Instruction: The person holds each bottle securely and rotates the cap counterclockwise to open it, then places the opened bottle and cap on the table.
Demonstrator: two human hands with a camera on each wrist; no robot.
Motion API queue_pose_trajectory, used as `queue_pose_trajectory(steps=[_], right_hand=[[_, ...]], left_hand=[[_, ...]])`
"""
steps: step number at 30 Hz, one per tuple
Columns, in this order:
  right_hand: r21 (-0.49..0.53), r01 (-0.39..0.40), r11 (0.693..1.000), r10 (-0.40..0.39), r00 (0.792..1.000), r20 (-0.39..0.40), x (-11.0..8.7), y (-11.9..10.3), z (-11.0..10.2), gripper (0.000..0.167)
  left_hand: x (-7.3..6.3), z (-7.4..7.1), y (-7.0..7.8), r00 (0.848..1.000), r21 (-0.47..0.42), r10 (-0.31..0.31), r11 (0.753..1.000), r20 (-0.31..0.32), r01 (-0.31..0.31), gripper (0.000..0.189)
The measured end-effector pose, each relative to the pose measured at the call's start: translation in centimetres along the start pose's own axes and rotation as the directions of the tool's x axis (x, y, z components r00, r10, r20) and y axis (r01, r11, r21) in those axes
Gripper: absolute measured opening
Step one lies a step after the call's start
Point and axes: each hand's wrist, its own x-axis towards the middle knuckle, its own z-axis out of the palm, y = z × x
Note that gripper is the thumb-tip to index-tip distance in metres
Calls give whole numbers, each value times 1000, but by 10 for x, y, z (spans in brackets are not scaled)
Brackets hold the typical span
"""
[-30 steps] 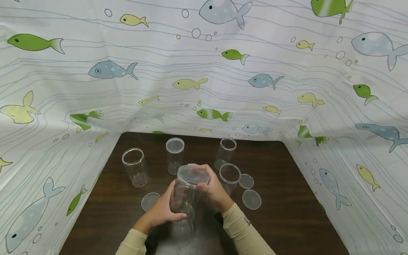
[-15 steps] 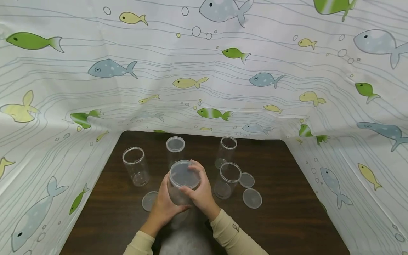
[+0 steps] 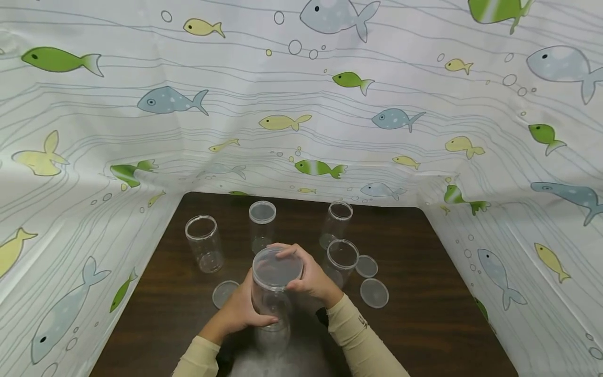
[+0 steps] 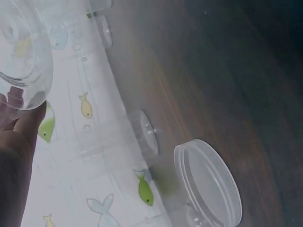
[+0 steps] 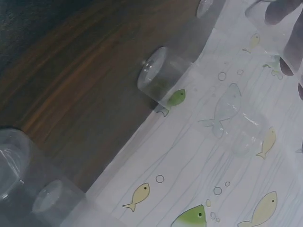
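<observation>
A clear plastic jar [image 3: 273,306] is held up over the near middle of the table in the head view, topped by a translucent lid [image 3: 277,267]. My left hand [image 3: 241,309] grips the jar's body from the left, thumb across the near side. At the top right, my right hand [image 3: 311,275] grips the lid's edge, fingers on the far side and thumb on the near side. The jar's base [image 4: 28,71] shows in the left wrist view, with part of the left hand beneath it. Right-hand fingers [image 5: 279,12] appear in the right wrist view's upper corner.
Lidless clear jars stand at left [image 3: 203,246], back right [image 3: 335,225] and right [image 3: 341,259]. A lidded jar [image 3: 261,225] stands behind the held one. Loose lids lie at left [image 3: 224,294] and right [image 3: 374,292], [image 3: 366,266]. A fish-print sheet [image 3: 301,104] walls the dark table.
The right hand swung left with the lid's edge, then came back to the right with its fingers on the far side. The jar tipped toward the camera midway and is more upright now.
</observation>
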Motion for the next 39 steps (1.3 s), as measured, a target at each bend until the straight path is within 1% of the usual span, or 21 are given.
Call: queue_pose_trajectory(steps=[1, 2, 4, 7, 9, 11, 13, 15, 18, 20, 21, 24, 26, 28, 30, 32, 33, 34, 36, 37, 39], right_hand=[[5, 5, 1000, -5, 1000, 18, 0, 1, -2, 81], [0, 6, 1000, -6, 1000, 27, 0, 2, -4, 82], [-7, -6, 1000, 7, 1000, 30, -2, 3, -6, 88], [-15, -45, 999, 45, 999, 18, -3, 3, -8, 103], [7, -68, 998, 68, 998, 8, -4, 2, -10, 112], [2, -75, 997, 75, 997, -21, -5, 1, -9, 114], [-38, -66, 997, 63, 996, -62, -7, -2, -5, 113], [-127, -70, 989, 54, 990, -128, -9, -4, 3, 111], [-255, -114, 960, 52, 970, -237, -13, -8, 20, 109], [-301, -167, 939, 71, 949, -306, -15, -9, 31, 110], [-307, -192, 932, 83, 939, -334, -15, -9, 36, 110], [-318, -248, 915, 108, 911, -399, -14, -9, 49, 112], [-307, -277, 911, 126, 893, -431, -12, -9, 55, 112], [-310, -286, 907, 121, 880, -460, -10, -7, 57, 110], [-309, -284, 907, 111, 872, -477, -8, -7, 57, 105], [-313, -275, 909, 105, 878, -467, -6, -6, 51, 99], [-309, -264, 914, 105, 888, -448, -5, -6, 47, 95], [-304, -248, 920, 105, 903, -417, -5, -6, 42, 93], [-249, -198, 948, 111, 939, -325, -5, -7, 30, 90], [-209, -170, 963, 112, 958, -265, -5, -7, 23, 91], [-120, -127, 985, 110, 984, -142, -4, -8, 12, 94]], left_hand=[[1, -1, 0, 1000, -25, 5, 1000, 21, -4, 125], [1, -1, 0, 1000, -39, 6, 999, 28, -5, 123], [2, -1, -1, 1000, -47, 10, 999, 25, -9, 121], [3, 0, -4, 1000, -25, 12, 1000, -3, -12, 122], [3, -1, -5, 999, -6, 4, 1000, -39, -4, 124], [3, -2, -7, 997, 8, 0, 1000, -79, 1, 126], [4, -3, -8, 991, 46, -7, 999, -136, 13, 127], [5, -5, -9, 980, 88, -2, 996, -201, 20, 128], [7, -4, -12, 959, 172, 9, 984, -283, 42, 129], [10, -2, -14, 948, 220, 25, 974, -318, 49, 128], [11, -1, -14, 944, 244, 30, 968, -330, 54, 127], [14, 4, -14, 940, 292, 55, 955, -338, 50, 124], [14, 7, -13, 941, 297, 60, 954, -334, 45, 123], [13, 8, -12, 943, 312, 56, 948, -329, 53, 124], [11, 9, -10, 946, 330, 31, 941, -321, 81, 124], [9, 7, -8, 955, 333, 10, 938, -296, 93, 125], [8, 5, -7, 962, 326, 4, 941, -273, 89, 125], [7, 3, -6, 970, 307, -3, 948, -243, 80, 125], [5, -2, -4, 987, 233, -18, 971, -161, 55, 125], [5, -5, -3, 994, 175, -26, 984, -108, 45, 125], [3, -10, -1, 999, 69, -35, 997, -10, 35, 126]])
